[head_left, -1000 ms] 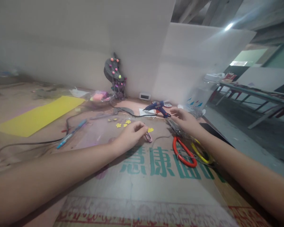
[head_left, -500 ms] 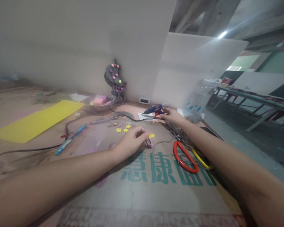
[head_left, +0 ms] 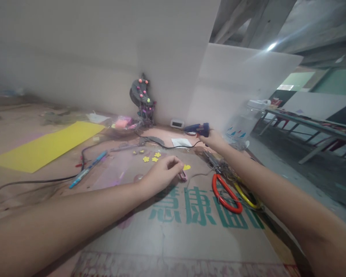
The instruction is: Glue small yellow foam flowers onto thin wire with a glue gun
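Observation:
My right hand (head_left: pixel 212 140) is closed round the handle of a blue glue gun (head_left: pixel 196 129), lifted off the table at the far side, its black cord (head_left: pixel 167 145) trailing left. My left hand (head_left: pixel 161 173) rests on the cardboard sheet (head_left: pixel 190 227) with fingers pinched on a small pinkish piece (head_left: pixel 183 176), right beside a yellow heart cutout (head_left: pixel 186 167). Several small yellow flower cutouts (head_left: pixel 150 158) lie just beyond that hand.
Red-handled scissors (head_left: pixel 226 193) and yellow-handled scissors (head_left: pixel 245 196) lie right of centre. A blue pen (head_left: pixel 88 169), a yellow sheet (head_left: pixel 43 145), a white paper square (head_left: pixel 181 142) and a dark ornament with coloured balls (head_left: pixel 141 96) stand further off. White boards close off the back.
My right hand reached forward, closed on the glue gun and raised it off the white paper. My left hand stayed where it was, still pinching.

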`<state>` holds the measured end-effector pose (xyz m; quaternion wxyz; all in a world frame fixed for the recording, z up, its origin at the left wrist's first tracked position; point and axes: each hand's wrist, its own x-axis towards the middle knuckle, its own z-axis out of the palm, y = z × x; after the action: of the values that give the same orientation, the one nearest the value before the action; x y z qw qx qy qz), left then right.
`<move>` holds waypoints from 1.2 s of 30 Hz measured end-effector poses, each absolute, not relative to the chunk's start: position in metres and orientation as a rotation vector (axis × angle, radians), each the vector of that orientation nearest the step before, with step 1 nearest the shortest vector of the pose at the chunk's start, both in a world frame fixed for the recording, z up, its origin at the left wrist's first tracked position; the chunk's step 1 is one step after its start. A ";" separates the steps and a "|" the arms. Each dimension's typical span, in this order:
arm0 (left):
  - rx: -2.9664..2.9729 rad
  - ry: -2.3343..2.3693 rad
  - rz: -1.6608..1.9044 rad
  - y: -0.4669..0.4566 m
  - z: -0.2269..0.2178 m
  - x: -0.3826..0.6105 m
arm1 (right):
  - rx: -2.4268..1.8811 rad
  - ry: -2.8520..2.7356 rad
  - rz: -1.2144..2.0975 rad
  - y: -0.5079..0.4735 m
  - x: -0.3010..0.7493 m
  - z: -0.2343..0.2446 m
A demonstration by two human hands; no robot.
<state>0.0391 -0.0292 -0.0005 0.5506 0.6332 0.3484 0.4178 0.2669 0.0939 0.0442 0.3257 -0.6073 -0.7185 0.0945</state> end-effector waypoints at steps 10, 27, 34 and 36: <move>1.484 0.895 1.061 -0.031 0.003 0.039 | -1.354 -1.749 0.716 -0.002 0.272 0.063; 1.446 1.056 1.255 -0.020 0.002 0.035 | -1.328 -2.001 0.392 -0.059 0.251 0.027; 1.474 1.043 1.285 -0.019 -0.001 0.034 | -1.414 -1.950 0.373 -0.055 0.250 0.026; 1.485 1.034 1.293 -0.018 -0.002 0.034 | -1.395 -1.956 0.412 -0.054 0.249 0.025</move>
<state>0.0337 -0.0181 -0.0024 0.4429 0.5985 0.4168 0.5214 0.2493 -0.0538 0.0253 0.3447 -0.5371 -0.7533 0.1588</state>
